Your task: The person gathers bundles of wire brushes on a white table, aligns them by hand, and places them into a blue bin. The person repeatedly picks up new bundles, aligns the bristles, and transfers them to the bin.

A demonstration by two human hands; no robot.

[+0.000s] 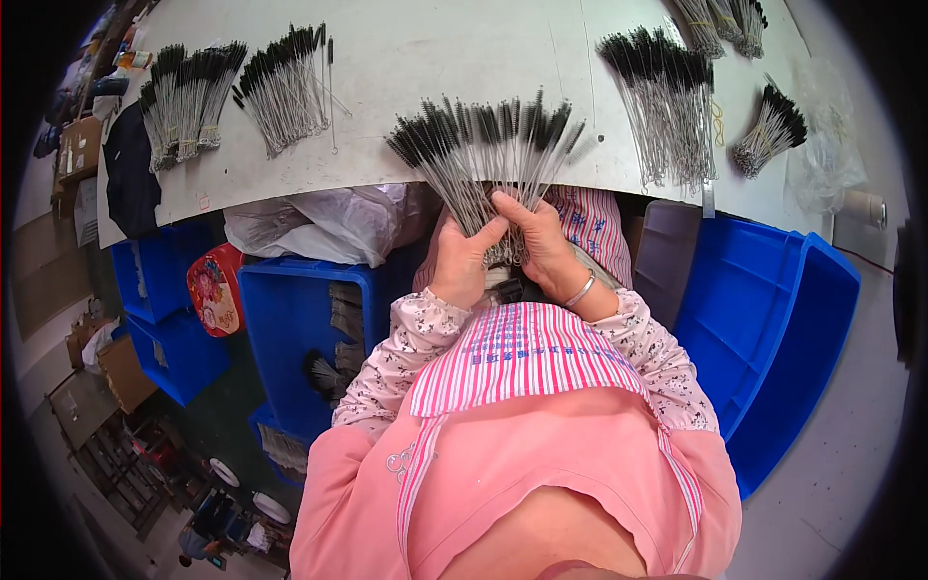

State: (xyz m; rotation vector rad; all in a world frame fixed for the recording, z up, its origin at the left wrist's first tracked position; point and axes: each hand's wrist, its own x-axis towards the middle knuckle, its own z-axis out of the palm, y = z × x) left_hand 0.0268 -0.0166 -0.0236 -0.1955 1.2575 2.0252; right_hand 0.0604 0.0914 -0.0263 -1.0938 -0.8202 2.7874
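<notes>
A thick bunch of thin wire brushes (483,145) with black bristle heads fans out between my two hands, just at the table's near edge. The bristle ends point away from me over the table, and the wire handles run down toward my lap. My left hand (462,256) is closed around the left side of the bunch, thumb along the wires. My right hand (541,242) grips the right side, its thumb pressed on the front of the stems. Some bristle tips on the right look blurred. The lower handle ends are partly hidden by my hands.
On the white table (464,48) lie a loose brush pile (285,92) and banded bundles (191,101) at left, a large pile (667,106) and a small banded bundle (770,132) at right. Blue crates (304,329) stand on the left, a large blue bin (754,319) on the right.
</notes>
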